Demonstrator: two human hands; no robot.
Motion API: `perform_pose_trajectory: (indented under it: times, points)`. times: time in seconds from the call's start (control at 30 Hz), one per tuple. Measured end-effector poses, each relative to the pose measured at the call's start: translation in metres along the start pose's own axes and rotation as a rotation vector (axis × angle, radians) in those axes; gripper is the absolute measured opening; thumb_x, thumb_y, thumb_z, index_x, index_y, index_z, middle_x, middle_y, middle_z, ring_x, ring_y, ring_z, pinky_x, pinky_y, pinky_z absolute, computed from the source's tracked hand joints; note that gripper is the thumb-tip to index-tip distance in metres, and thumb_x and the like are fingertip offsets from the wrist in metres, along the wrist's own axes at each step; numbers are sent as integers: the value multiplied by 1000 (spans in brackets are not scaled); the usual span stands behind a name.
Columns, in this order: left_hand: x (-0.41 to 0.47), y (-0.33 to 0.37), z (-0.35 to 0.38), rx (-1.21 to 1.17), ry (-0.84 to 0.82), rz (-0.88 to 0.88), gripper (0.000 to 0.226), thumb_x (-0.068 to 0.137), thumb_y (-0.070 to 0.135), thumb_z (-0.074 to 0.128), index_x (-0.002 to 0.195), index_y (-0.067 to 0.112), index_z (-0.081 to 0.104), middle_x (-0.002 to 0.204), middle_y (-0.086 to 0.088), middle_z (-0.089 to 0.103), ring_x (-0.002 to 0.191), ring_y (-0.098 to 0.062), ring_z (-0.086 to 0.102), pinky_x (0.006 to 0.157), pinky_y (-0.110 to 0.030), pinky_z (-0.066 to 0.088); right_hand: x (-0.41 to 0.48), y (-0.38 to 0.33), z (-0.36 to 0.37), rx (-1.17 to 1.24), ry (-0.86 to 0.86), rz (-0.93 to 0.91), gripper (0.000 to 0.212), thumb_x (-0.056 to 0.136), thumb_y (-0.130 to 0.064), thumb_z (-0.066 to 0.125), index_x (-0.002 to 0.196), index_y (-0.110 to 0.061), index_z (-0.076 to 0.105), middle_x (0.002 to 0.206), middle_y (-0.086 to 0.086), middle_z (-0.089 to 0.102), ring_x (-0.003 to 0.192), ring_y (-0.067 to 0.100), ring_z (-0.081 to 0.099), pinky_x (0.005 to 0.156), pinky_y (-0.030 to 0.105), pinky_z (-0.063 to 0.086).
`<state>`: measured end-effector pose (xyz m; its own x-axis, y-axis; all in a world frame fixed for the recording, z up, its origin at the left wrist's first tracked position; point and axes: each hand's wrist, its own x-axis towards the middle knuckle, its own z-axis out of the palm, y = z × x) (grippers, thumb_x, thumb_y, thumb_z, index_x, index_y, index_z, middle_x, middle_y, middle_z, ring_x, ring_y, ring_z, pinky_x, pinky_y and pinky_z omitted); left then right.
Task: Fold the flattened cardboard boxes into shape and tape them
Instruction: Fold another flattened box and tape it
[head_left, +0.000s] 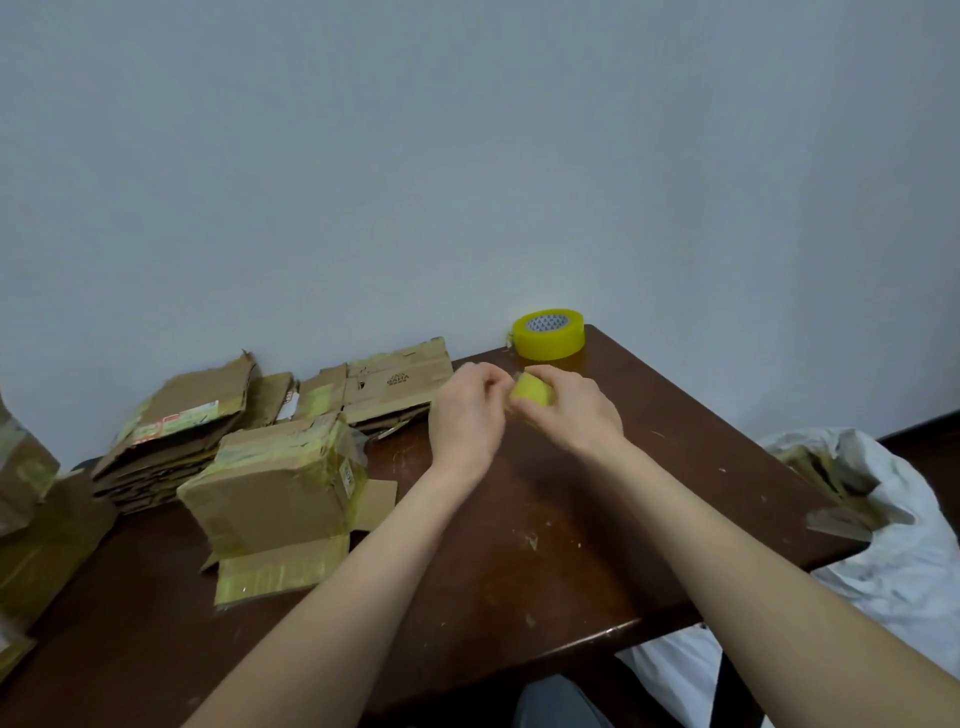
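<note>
Brown table (571, 519) against pale wall (467, 156) | right hand (576, 410) gripping small tape roll (532, 392) | left hand (465, 415) curled alongside, hold unclear

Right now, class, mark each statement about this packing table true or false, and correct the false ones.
1. The big tape roll lies flat at the far corner of the table. True.
2. The right hand is empty. False: it grips a small tape roll.
3. A folded box stands left of the left hand. True.
4. The flattened boxes are stacked on the floor. False: they lie on the table.
</note>
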<state>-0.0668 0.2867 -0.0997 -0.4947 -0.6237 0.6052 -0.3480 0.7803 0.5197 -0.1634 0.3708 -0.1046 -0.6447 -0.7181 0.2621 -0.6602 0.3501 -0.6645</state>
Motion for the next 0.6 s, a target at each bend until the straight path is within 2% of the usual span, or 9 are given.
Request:
perform_pose_trajectory:
  times: [0.03,0.13,0.23,0.3,0.37,0.43,0.5,0.53,0.6]
  points:
    - [-3,0,1,38,-15,39,12,91,16,57,86,14,68,91,-3,66,86,-21,58,73,-31,40,0,2,-1,-24,3,23,53,87,-53,57,136,-35,49,134,-1,57,122,24,51,91,37,43]
    - [-2,-3,0,124,-132,-96,15,95,22,49,89,21,62,102,0,63,96,-22,57,74,-32,40,0,4,4,-81,-19,30,56,86,-54,59,137,-35,49,134,1,58,122,25,52,90,36,44]
    - [0,-10,-8,344,-294,-124,18,98,33,46,95,21,60,105,-3,65,102,-27,58,77,-35,45,-3,5,15,-267,-59,1,57,90,-55,54,140,-31,43,133,5,58,120,28,54,91,36,44]
    - [-1,-17,-28,399,-297,-87,20,97,37,48,95,21,61,101,-1,67,99,-25,61,79,-38,50,-6,6,18,-459,-134,-21,54,93,-53,52,140,-28,43,132,5,58,120,27,54,93,36,42]
    - [-4,-31,-61,382,-208,-19,17,97,33,48,95,25,63,96,4,69,93,-19,63,76,-36,53,-7,0,21,-539,-169,-29,51,95,-48,51,140,-26,44,135,4,51,125,26,47,98,38,39]
    - [-5,-51,-105,327,-61,-18,21,97,24,48,102,22,68,99,6,70,94,-15,63,78,-32,51,-6,-20,28,-425,-108,-75,49,98,-42,47,143,-23,41,140,4,43,129,25,41,101,40,38]
    - [-2,-79,-150,297,68,-77,27,97,16,45,111,16,68,108,2,70,103,-17,62,86,-33,48,-6,-58,40,-180,-15,-188,47,100,-35,42,144,-19,41,145,3,42,131,23,41,102,37,38]
    - [-1,-95,-169,320,91,-136,30,97,14,42,116,14,66,115,-1,68,109,-20,60,90,-35,46,-7,-81,48,-73,-2,-249,47,101,-33,40,145,-17,41,147,3,41,133,23,40,104,36,37]
    - [3,-128,-191,388,35,-284,34,99,16,38,125,10,60,126,-8,62,118,-27,55,95,-37,42,-14,-128,73,31,-83,-345,50,103,-33,36,148,-11,36,154,5,34,140,22,33,111,34,30]
